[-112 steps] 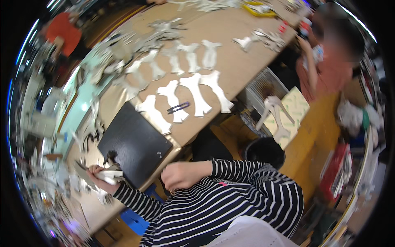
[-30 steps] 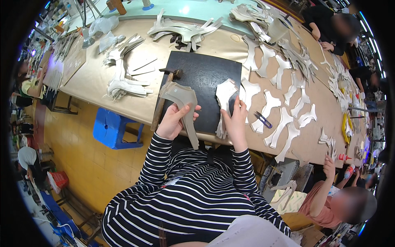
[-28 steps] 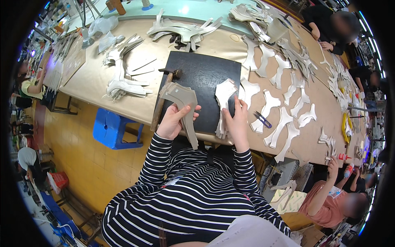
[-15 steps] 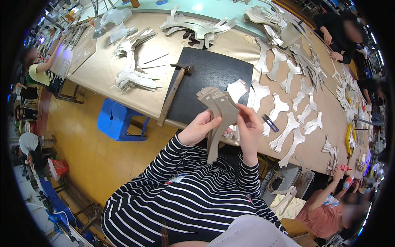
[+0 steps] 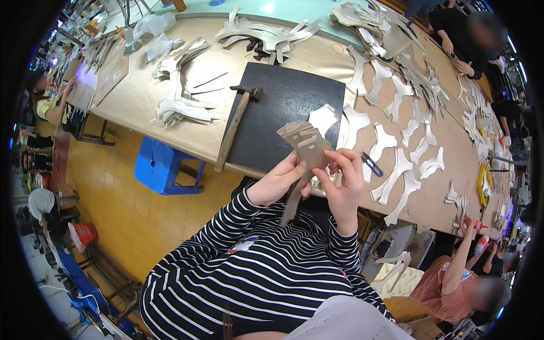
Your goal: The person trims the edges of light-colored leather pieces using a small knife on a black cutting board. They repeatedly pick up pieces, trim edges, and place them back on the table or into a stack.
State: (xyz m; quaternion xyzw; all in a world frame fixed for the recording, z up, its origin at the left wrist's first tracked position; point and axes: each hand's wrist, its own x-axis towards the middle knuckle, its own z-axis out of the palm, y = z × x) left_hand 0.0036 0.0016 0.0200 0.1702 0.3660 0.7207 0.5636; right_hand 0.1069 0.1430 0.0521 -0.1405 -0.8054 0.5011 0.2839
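Note:
A fanned stack of grey-beige curved cut pieces point(image 5: 309, 148), with small pale marks near their upper ends, hangs over the table's front edge. My left hand point(image 5: 279, 181) grips the stack from the left, thumb on top. At its right edge my right hand point(image 5: 344, 184) pinches the pieces with thumb and finger. Just behind them a white piece point(image 5: 323, 119) lies on a black board point(image 5: 289, 85). A wooden-handled hammer point(image 5: 239, 122) rests along the board's left side. Right of my right hand lies a pair of dark blue thread snips point(image 5: 372, 164).
Pale curved pieces point(image 5: 400, 177) are spread across the brown table point(image 5: 362, 212) on the right. More piles point(image 5: 184, 93) lie left and at the back. A blue stool point(image 5: 156, 165) stands left of me. Co-workers sit around; one in pink point(image 5: 442, 286) holds a red-tipped bottle.
The pieces in my hands have fanned out, showing several marked ends instead of one broad top piece. My right fingers have shifted lower and inward along the edge.

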